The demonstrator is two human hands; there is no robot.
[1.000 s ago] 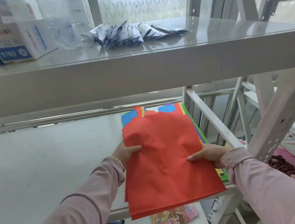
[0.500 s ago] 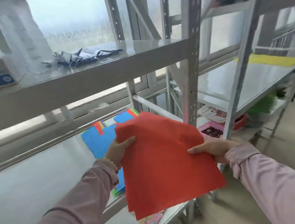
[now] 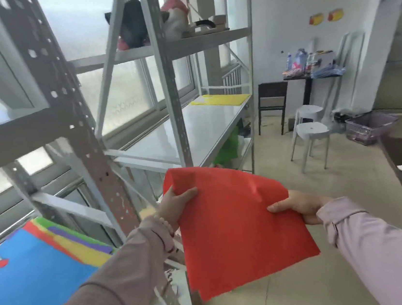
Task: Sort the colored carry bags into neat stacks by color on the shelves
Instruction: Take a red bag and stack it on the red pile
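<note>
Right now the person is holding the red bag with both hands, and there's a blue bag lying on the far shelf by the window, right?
Not quite. In the head view, the bag on the far shelf is yellow, not blue. Both hands, left and right, do hold the red bag.

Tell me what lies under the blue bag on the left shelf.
Under the blue bag, the edges of red, yellow, purple and green bags stick out at its far and right sides. How many lie there, and whatever sits beneath its middle, is covered.

A bag (image 3: pixel 239 226) hangs at frame centre between both hands. A mixed stack of bags (image 3: pixel 32 269) lies on the lower-left shelf; another bag (image 3: pixel 221 99) lies on the far shelf (image 3: pixel 192 130), upper centre.
</note>
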